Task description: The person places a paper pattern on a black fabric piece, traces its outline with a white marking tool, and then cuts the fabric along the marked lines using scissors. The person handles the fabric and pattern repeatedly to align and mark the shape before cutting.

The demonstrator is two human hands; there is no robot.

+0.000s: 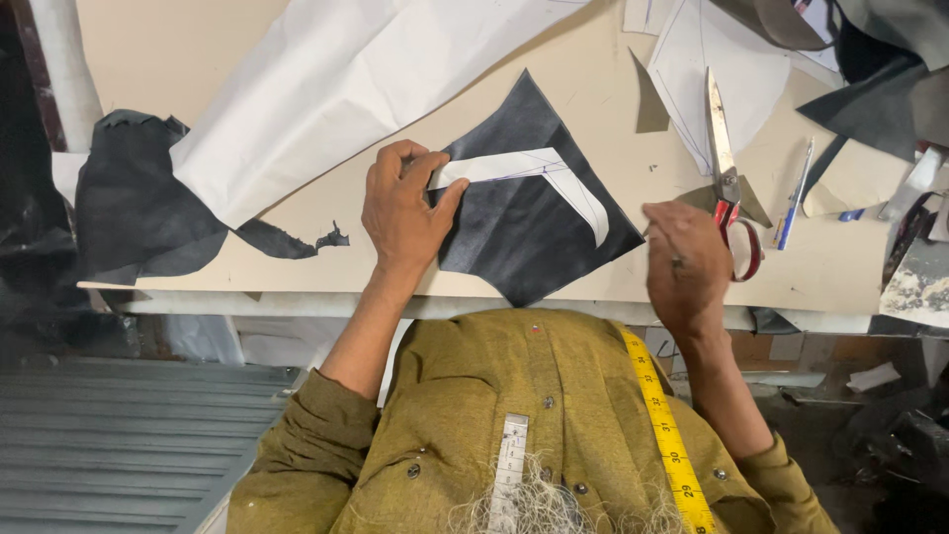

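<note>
A dark grey piece of fabric (519, 222) lies on the beige table (297, 267) in front of me. On it rests a bent white paper strip pattern (554, 173). My left hand (403, 213) presses the left end of the strip onto the fabric with thumb and fingers. My right hand (684, 262) hovers at the fabric's right corner with the fingers curled; whether they pinch something small I cannot tell. Red-handled scissors (727, 173) lie just right of that hand.
A large white sheet (336, 89) and dark fabric scrap (138, 203) lie at the left. A blue pen (794, 198), paper patterns (707, 69) and dark offcuts (880, 89) crowd the right. A yellow measuring tape (667, 435) hangs over my olive shirt.
</note>
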